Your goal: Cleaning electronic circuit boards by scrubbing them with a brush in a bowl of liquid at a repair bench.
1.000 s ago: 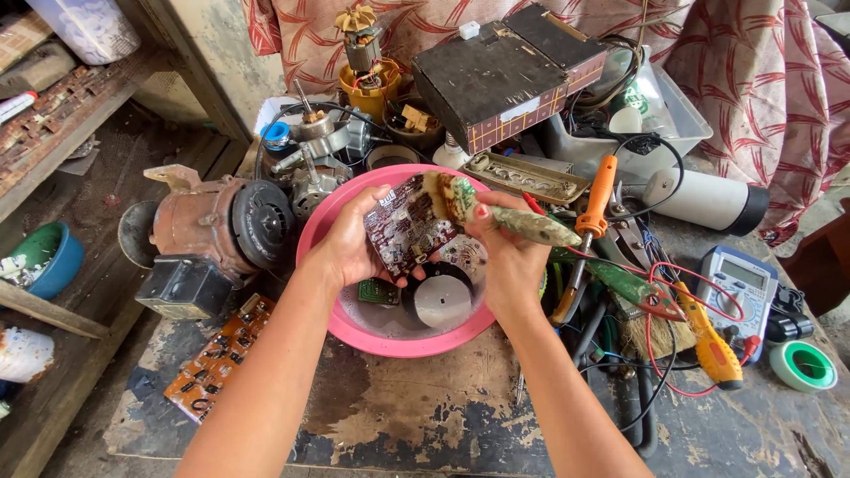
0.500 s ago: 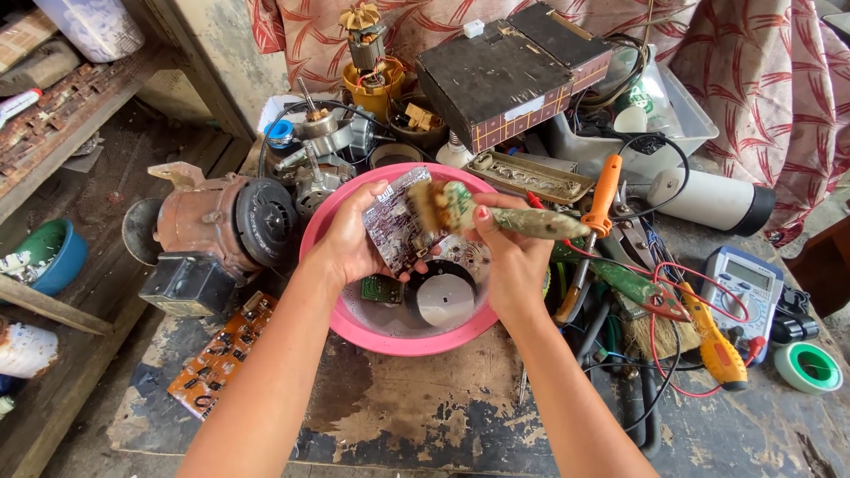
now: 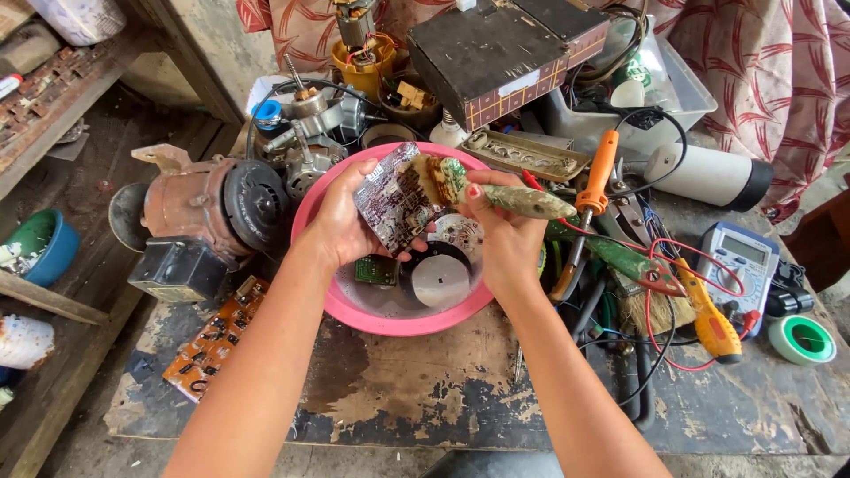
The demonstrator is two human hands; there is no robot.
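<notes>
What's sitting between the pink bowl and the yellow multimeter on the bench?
In the head view, between the pink bowl and the multimeter lie an orange-handled soldering iron, a green-handled tool and tangled red and black leads.
</notes>
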